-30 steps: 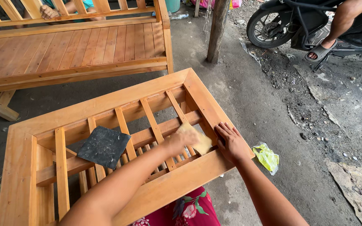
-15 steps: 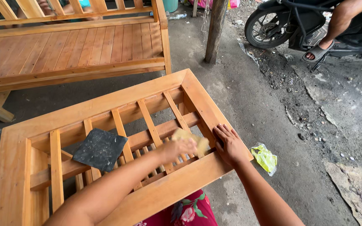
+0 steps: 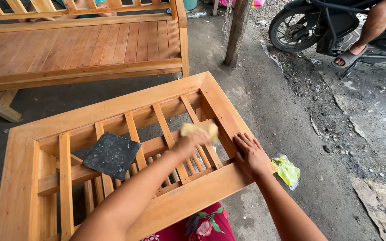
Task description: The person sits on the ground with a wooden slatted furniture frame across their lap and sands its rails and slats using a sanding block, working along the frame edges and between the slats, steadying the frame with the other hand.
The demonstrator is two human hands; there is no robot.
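Head view: the left hand (image 3: 192, 142) closes its grip on a yellow pad (image 3: 199, 130), pressed to a slat inside the wooden frame (image 3: 112, 107). The right hand (image 3: 250, 155) lies flat and open on the frame's corner, just beside the pad. A dark sheet (image 3: 111, 155) rests on the slats.

There is one view only, from a camera worn on the person's head. It looks steeply down and forward, close over the slatted wooden frame (image 3: 112, 147), which fills the lower middle. Beyond the frame, at the top edge, it takes in a wooden bench (image 3: 81, 44), and up right a motorcycle (image 3: 327, 27).
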